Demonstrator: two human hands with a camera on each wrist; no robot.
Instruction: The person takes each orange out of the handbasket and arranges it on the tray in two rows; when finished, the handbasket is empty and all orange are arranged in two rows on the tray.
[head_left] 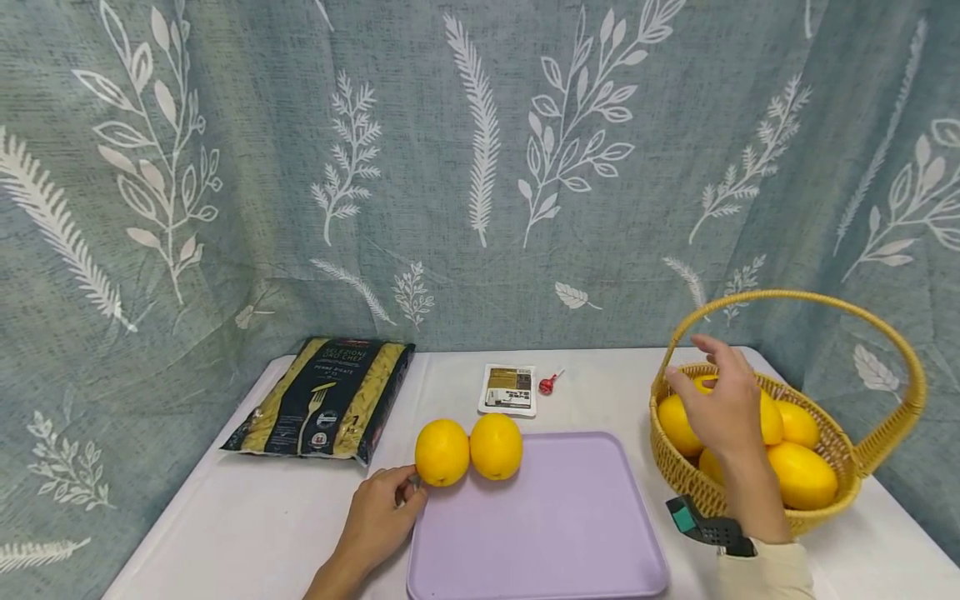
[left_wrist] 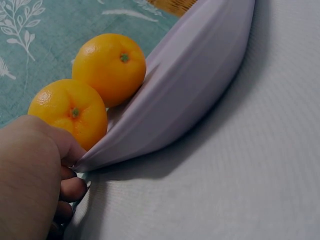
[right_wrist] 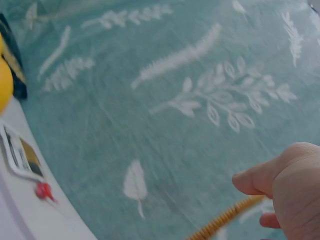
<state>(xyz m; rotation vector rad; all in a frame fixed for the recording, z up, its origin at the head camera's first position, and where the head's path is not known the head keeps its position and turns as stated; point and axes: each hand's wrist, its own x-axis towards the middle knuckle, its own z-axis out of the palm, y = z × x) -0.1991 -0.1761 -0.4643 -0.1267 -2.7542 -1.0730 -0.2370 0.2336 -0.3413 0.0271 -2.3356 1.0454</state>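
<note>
Two oranges [head_left: 442, 452] sit side by side at the back left corner of a lilac tray [head_left: 536, 525]. My left hand [head_left: 382, 510] is at that corner, its fingers pinching the tray's rim close beside the nearer orange [left_wrist: 70, 112]; part of the grip is hidden in the left wrist view. My right hand [head_left: 723, 404] is raised over a wicker basket [head_left: 675, 475] of yellow fruit [head_left: 802, 475], thumb and fingers apart, with nothing between them. In the right wrist view, the right hand [right_wrist: 295, 190] shows near the basket's handle [right_wrist: 225, 220].
A bag of penne pasta [head_left: 322, 400] lies at the back left of the white table. Behind the tray are a small flat packet [head_left: 508, 389] and a red lollipop [head_left: 547, 385]. The basket's tall handle [head_left: 810, 296] arches above the fruit. A patterned green curtain [head_left: 420, 167] hangs behind.
</note>
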